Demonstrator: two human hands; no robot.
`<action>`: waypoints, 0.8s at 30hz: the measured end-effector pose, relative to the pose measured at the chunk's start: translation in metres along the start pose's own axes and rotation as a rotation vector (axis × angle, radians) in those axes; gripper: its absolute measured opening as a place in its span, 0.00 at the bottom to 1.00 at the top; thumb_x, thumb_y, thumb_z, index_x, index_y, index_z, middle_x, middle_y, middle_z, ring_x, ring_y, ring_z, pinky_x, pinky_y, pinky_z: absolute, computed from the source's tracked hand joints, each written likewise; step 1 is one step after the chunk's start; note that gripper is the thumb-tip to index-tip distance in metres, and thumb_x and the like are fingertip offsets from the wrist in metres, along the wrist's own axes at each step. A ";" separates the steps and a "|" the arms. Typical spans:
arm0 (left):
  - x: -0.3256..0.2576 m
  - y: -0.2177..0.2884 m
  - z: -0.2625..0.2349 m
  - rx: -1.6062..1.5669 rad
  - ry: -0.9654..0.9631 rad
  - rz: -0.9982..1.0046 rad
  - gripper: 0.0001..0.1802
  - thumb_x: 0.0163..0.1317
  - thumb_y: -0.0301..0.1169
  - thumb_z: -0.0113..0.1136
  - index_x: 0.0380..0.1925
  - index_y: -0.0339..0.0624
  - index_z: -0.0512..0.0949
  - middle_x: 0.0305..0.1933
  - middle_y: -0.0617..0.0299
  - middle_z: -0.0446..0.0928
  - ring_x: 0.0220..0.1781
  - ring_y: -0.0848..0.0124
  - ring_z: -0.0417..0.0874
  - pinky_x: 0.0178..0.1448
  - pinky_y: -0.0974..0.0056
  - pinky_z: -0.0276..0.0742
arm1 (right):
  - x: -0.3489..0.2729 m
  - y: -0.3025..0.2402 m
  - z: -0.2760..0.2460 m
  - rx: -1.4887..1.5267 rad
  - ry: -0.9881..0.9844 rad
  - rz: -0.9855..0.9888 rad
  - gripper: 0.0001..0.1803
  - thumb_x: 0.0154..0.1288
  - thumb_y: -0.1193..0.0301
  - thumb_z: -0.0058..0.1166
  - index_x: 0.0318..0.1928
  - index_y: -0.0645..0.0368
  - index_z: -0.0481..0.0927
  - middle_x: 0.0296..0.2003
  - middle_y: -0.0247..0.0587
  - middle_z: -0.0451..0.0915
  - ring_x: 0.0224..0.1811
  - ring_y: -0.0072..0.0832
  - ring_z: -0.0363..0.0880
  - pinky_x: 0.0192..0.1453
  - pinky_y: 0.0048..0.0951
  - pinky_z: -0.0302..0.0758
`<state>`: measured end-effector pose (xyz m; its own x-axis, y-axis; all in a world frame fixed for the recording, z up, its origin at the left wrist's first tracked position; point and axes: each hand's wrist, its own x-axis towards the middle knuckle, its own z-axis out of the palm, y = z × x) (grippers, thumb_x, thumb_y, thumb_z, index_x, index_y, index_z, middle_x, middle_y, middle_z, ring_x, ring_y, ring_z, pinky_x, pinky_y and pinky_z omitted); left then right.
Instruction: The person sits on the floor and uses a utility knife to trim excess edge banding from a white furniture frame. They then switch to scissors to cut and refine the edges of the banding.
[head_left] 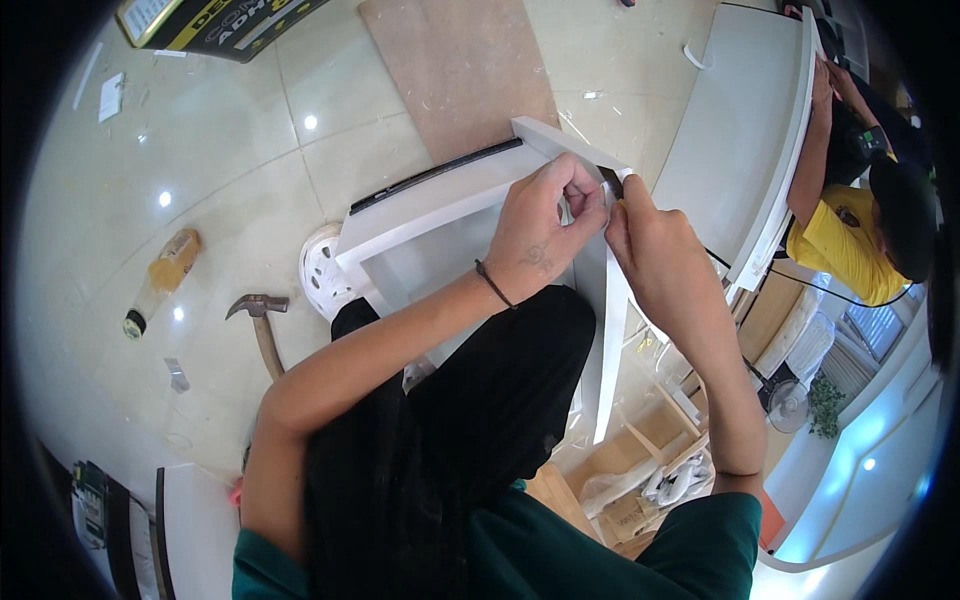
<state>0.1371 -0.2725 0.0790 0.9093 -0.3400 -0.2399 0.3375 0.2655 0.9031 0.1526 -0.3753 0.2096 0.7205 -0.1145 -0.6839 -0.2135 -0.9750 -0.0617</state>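
Observation:
A white drawer-like box [430, 212] leans by my legs, with a black slide rail [437, 176] along its far side. At the box's far right corner, my two hands are close together. My left hand [545, 220] is closed in a pinch against the top of a white panel [603, 340]; whatever lies between its fingertips is too small to name. My right hand [668, 255] is closed beside it at the panel's edge. A small dark flat piece [612, 181] shows at its fingers; its kind is unclear.
On the tiled floor at left lie a claw hammer [262, 325] and a bottle [163, 275] with yellowish contents. A brown board [460, 70] lies ahead. At right, a person in yellow [845, 240] works at a large white panel [735, 130]. Wood pieces [640, 450] lie below right.

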 end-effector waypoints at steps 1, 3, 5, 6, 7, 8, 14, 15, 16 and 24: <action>0.000 0.000 0.000 -0.014 0.003 0.000 0.07 0.60 0.24 0.65 0.31 0.38 0.74 0.27 0.61 0.79 0.28 0.72 0.80 0.33 0.67 0.74 | 0.001 0.000 0.000 0.008 0.001 -0.007 0.16 0.76 0.67 0.48 0.54 0.68 0.69 0.26 0.65 0.80 0.32 0.62 0.81 0.38 0.54 0.75; 0.001 0.000 0.000 0.020 0.009 0.028 0.07 0.62 0.23 0.64 0.31 0.39 0.74 0.29 0.65 0.80 0.28 0.78 0.76 0.31 0.70 0.69 | 0.001 -0.001 -0.001 0.008 0.008 -0.018 0.16 0.77 0.66 0.47 0.53 0.68 0.69 0.25 0.64 0.79 0.31 0.62 0.81 0.38 0.53 0.75; 0.001 0.002 0.000 0.034 0.012 0.029 0.07 0.62 0.24 0.64 0.31 0.38 0.74 0.28 0.64 0.80 0.28 0.77 0.77 0.31 0.70 0.69 | 0.001 -0.002 -0.001 -0.003 0.019 -0.028 0.15 0.77 0.66 0.47 0.51 0.67 0.69 0.25 0.64 0.79 0.31 0.62 0.81 0.38 0.53 0.75; 0.001 0.003 -0.001 0.034 0.012 0.019 0.07 0.62 0.24 0.64 0.31 0.38 0.74 0.27 0.62 0.79 0.28 0.74 0.79 0.32 0.67 0.72 | 0.002 -0.002 -0.002 -0.008 0.006 -0.027 0.14 0.77 0.66 0.47 0.50 0.67 0.69 0.25 0.64 0.79 0.31 0.62 0.80 0.38 0.53 0.75; 0.001 0.003 0.000 0.031 0.007 -0.002 0.08 0.61 0.24 0.65 0.31 0.37 0.73 0.26 0.59 0.79 0.28 0.70 0.81 0.33 0.65 0.75 | 0.003 -0.002 -0.002 -0.012 -0.002 -0.023 0.14 0.77 0.65 0.47 0.48 0.66 0.69 0.24 0.64 0.79 0.31 0.61 0.80 0.38 0.52 0.75; 0.001 0.003 0.000 0.031 0.014 0.012 0.08 0.62 0.24 0.64 0.31 0.37 0.74 0.26 0.59 0.79 0.28 0.69 0.81 0.33 0.64 0.75 | 0.004 -0.002 -0.004 -0.017 -0.006 -0.014 0.14 0.77 0.65 0.46 0.47 0.66 0.69 0.24 0.64 0.79 0.31 0.61 0.80 0.38 0.52 0.75; -0.004 -0.003 0.003 -0.026 0.026 -0.077 0.07 0.63 0.25 0.64 0.31 0.36 0.74 0.27 0.58 0.80 0.30 0.70 0.82 0.35 0.64 0.76 | 0.009 0.006 -0.005 -0.043 0.004 -0.120 0.15 0.75 0.64 0.49 0.43 0.67 0.70 0.26 0.63 0.81 0.32 0.60 0.82 0.38 0.53 0.79; -0.004 -0.005 0.004 -0.029 0.039 -0.062 0.07 0.64 0.25 0.64 0.32 0.35 0.74 0.27 0.58 0.80 0.30 0.71 0.82 0.34 0.65 0.76 | 0.008 0.009 -0.003 -0.053 -0.004 -0.111 0.15 0.75 0.64 0.48 0.43 0.67 0.70 0.26 0.63 0.81 0.32 0.60 0.82 0.38 0.53 0.79; -0.004 -0.006 0.005 -0.031 0.050 -0.026 0.07 0.64 0.25 0.64 0.32 0.35 0.75 0.27 0.58 0.80 0.31 0.72 0.81 0.34 0.65 0.76 | 0.008 0.011 0.002 -0.055 0.014 -0.117 0.16 0.75 0.64 0.48 0.44 0.67 0.70 0.26 0.63 0.81 0.32 0.60 0.83 0.38 0.54 0.79; -0.004 -0.008 0.008 -0.039 0.081 -0.026 0.06 0.66 0.26 0.63 0.35 0.36 0.77 0.32 0.64 0.80 0.34 0.78 0.78 0.37 0.70 0.73 | -0.008 0.012 0.028 0.018 0.298 -0.119 0.16 0.75 0.63 0.48 0.47 0.66 0.65 0.21 0.60 0.79 0.24 0.59 0.81 0.28 0.55 0.77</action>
<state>0.1288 -0.2804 0.0751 0.9162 -0.2737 -0.2928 0.3694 0.2931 0.8818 0.1253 -0.3805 0.1940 0.9023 -0.0529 -0.4278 -0.1254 -0.9817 -0.1430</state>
